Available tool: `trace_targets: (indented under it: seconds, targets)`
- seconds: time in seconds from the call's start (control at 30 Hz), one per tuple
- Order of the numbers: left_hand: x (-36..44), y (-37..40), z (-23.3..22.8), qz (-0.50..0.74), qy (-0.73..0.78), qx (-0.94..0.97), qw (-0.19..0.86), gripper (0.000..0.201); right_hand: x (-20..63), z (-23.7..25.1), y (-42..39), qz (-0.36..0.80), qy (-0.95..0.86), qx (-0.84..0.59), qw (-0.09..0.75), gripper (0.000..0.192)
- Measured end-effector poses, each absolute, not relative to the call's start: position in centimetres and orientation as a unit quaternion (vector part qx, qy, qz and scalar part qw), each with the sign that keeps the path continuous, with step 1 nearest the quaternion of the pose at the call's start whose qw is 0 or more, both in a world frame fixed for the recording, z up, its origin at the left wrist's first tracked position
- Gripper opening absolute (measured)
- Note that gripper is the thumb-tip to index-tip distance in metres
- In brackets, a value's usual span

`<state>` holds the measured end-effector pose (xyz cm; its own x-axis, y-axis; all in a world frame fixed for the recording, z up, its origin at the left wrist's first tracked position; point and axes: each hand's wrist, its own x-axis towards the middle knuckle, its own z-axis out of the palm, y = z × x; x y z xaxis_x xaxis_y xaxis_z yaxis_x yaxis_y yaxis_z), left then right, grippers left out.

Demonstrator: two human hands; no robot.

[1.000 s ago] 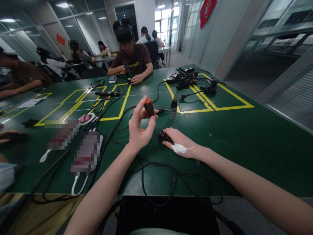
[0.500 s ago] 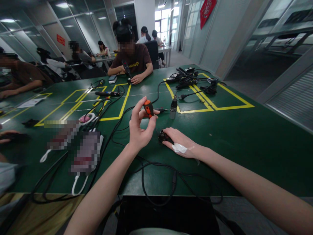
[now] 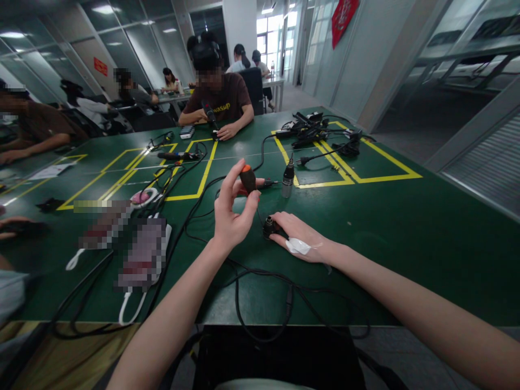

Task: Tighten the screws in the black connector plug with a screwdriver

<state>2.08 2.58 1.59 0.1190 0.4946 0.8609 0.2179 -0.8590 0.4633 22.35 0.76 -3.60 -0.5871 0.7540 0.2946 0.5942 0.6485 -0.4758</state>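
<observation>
My left hand (image 3: pixel 231 214) is raised above the green table (image 3: pixel 406 227) and pinches the orange and black handle of a small screwdriver (image 3: pixel 247 179). The thin shaft slants down to a small black round part (image 3: pixel 268 226). My right hand (image 3: pixel 298 235), with a white plaster on its back, lies on the table and holds that part by the fingertips. Black cables (image 3: pixel 260 281) loop under both forearms.
A small dark upright plug piece (image 3: pixel 288 177) stands just beyond the hands. More black cables and adapters (image 3: pixel 312 127) lie at the far right inside yellow tape lines. Blurred items (image 3: pixel 134 244) sit to the left. A person (image 3: pixel 217 92) works opposite; others sit at left.
My left hand has turned the screwdriver handle slightly between its fingers, dipping and coming back. My right hand and the black part have stayed put.
</observation>
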Motion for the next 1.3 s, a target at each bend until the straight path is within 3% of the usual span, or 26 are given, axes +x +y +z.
trace_targets:
  seconds: [0.17, 0.3, 0.47, 0.83, 1.1, 1.3]
  targets:
    - [2.00, 3.09, 1.51, 0.638, 0.256, 0.725, 0.044, 0.062, 22.32, -3.48, 0.74, 0.162, -0.876, -0.387, 0.237, 0.021]
    - [2.15, 2.85, 1.44, 0.630, 0.256, 0.728, 0.088, 0.066, 22.35, -3.55, 0.74, 0.162, -0.876, -0.387, 0.238, 0.019]
    - [2.13, 2.35, 1.49, 0.616, 0.246, 0.734, 0.146, 0.056, 22.42, -3.64, 0.77, 0.164, -0.877, -0.383, 0.240, 0.021]
    - [2.12, 2.98, 1.42, 0.637, 0.267, 0.720, 0.069, 0.059, 22.37, -3.58, 0.68, 0.167, -0.877, -0.383, 0.236, 0.021]
    - [2.14, 2.58, 1.44, 0.630, 0.233, 0.727, 0.141, 0.059, 22.36, -3.73, 0.84, 0.166, -0.876, -0.383, 0.241, 0.023]
    - [2.22, 2.62, 1.54, 0.633, 0.239, 0.729, 0.108, 0.067, 22.37, -3.81, 0.83, 0.165, -0.876, -0.383, 0.242, 0.023]
